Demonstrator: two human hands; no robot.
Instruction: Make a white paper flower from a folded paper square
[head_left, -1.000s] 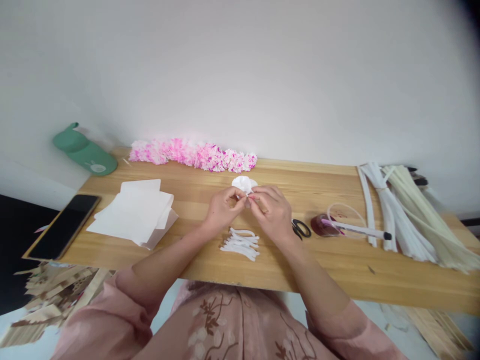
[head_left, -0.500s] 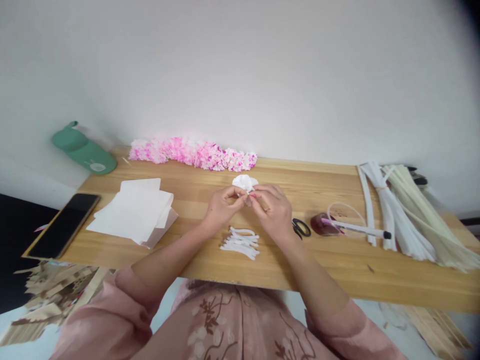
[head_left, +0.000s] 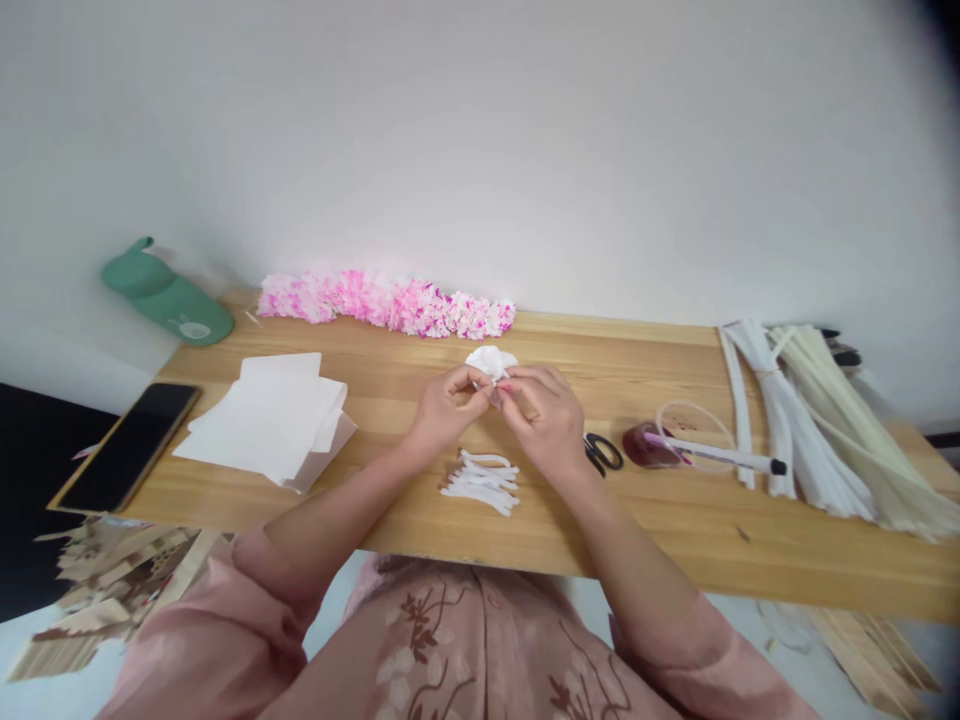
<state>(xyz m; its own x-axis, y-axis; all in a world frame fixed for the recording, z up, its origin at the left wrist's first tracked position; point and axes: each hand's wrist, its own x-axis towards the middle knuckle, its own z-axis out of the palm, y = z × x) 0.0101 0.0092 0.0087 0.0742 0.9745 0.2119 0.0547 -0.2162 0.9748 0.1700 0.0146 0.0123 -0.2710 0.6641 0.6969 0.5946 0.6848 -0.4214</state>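
Between my two hands is a white paper flower (head_left: pixel 489 361), its ruffled top facing away from me. My left hand (head_left: pixel 450 408) pinches its gathered base between thumb and forefinger. From the other side, my right hand (head_left: pixel 545 412) closes its fingertips on the same base, touching the left fingertips. What exactly lies under the fingertips is hidden. Just below the hands, a small pile of short white fuzzy stems (head_left: pixel 481 483) rests on the wooden table (head_left: pixel 420 530). Partly behind my right wrist lie scissors (head_left: pixel 604 453) with black handles.
Pink and white ruffled flowers (head_left: pixel 386 303) line the wall. White paper sheets (head_left: pixel 262 420), a phone (head_left: pixel 127 447) and a green bottle (head_left: pixel 169 295) are at left. At right stand a cup of dark red liquid (head_left: pixel 651 446), a marker (head_left: pixel 720 455) and bundles of long white stems (head_left: pixel 799 430).
Both hands keep their pinch on the paper flower, with barely any finger movement. The whole view has shifted very slightly.
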